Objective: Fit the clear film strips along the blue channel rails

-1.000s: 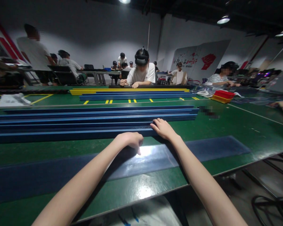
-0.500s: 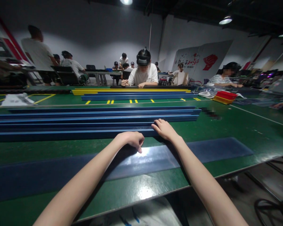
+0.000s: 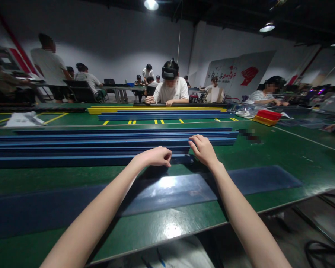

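Several long blue channel strips (image 3: 111,140) lie side by side across the green table. My left hand (image 3: 158,156) is over the front blue strip (image 3: 72,161), its fingers curled inward with thumb and forefinger close together. Whether anything is between them is hidden. My right hand (image 3: 203,149) is at the right ends of the front strips, fingers apart and reaching forward; its fingertips overlap a blue strip behind, and I cannot tell whether they touch it. Nearer me, a flat, shiny, bluish clear strip (image 3: 184,190) lies under my forearms.
Farther back lie a yellow strip (image 3: 100,110) and more blue strips (image 3: 145,117). A red tray (image 3: 268,114) sits on a yellow one at the right, beside a white roll (image 3: 242,113). A person (image 3: 173,89) sits opposite. The table edge (image 3: 190,233) runs below my arms.
My right hand has moved slightly right and away from me, exposing the front strips' ends. My left hand has risen a little off the clear strip, its thumb drawn in.
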`<state>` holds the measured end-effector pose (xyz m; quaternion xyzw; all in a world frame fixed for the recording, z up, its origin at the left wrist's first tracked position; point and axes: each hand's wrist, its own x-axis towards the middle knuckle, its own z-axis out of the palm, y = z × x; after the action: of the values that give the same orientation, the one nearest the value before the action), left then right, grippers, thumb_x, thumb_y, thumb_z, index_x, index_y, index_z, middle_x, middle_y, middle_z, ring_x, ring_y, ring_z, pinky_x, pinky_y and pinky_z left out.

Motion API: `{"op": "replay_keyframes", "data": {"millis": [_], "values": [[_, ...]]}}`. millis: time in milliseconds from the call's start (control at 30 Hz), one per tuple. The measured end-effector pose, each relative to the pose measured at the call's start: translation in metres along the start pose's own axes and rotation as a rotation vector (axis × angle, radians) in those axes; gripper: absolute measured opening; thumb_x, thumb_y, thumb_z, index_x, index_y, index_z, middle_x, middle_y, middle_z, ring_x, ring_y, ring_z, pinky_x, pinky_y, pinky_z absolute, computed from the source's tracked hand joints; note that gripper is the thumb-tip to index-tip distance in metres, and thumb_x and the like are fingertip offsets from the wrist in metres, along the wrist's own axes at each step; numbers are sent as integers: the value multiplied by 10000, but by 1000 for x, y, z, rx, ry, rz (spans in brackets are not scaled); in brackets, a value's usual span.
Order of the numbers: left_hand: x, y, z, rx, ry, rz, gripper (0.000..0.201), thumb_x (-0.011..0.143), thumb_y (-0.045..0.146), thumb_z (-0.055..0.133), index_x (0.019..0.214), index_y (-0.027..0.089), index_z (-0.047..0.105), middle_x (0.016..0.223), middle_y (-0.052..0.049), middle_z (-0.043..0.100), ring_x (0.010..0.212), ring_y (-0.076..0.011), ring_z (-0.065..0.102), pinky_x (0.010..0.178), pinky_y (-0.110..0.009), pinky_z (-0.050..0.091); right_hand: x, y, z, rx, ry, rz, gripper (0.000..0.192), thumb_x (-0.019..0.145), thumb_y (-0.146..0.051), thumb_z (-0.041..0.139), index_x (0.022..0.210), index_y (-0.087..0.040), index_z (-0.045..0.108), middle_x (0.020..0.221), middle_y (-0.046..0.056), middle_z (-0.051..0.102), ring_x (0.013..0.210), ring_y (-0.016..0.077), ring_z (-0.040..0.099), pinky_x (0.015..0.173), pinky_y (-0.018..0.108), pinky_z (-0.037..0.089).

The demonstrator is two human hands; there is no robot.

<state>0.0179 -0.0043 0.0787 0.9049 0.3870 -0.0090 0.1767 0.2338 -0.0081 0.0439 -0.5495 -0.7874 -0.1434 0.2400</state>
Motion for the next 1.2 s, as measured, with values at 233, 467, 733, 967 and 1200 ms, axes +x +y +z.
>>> {"op": "replay_keyframes", "data": {"millis": [233,467,733,967,1200], "values": [[3,-9,0,78,317,-142,108,762,300,534,772,209,591,799,-1,633,731,-154,560,569,-221,353,-1,-17,2,10,23,-106,362,913,-325,259,985,-172,579,1022,88,599,970,196,488,862,317,300],[7,-17,5,117,448,-226,128,798,319,506,826,219,580,905,-22,628,842,-183,565,642,-243,396,-1,-27,17,31,-63,-232,382,906,-334,285,1121,-144,538,1129,101,581,1033,202,478,902,328,294],[11,-19,13,204,559,-240,96,816,285,513,852,211,562,907,-29,611,879,-186,548,682,-255,412,-2,-25,22,3,-145,-183,486,906,-397,271,1289,-134,412,1296,104,475,1172,193,411,964,340,267],[10,-15,15,303,537,-230,159,834,249,443,911,193,571,925,-50,605,889,-202,538,751,-292,419,-1,-20,33,-39,-228,-131,493,906,-446,248,1271,-180,445,1268,90,508,1154,198,442,945,350,291],[9,-7,14,302,517,-186,221,841,294,417,950,191,580,965,-55,607,917,-214,543,784,-314,423,2,-19,32,-39,-228,-102,469,907,-441,260,1235,-184,474,1218,73,549,1098,190,486,917,326,311]]}}
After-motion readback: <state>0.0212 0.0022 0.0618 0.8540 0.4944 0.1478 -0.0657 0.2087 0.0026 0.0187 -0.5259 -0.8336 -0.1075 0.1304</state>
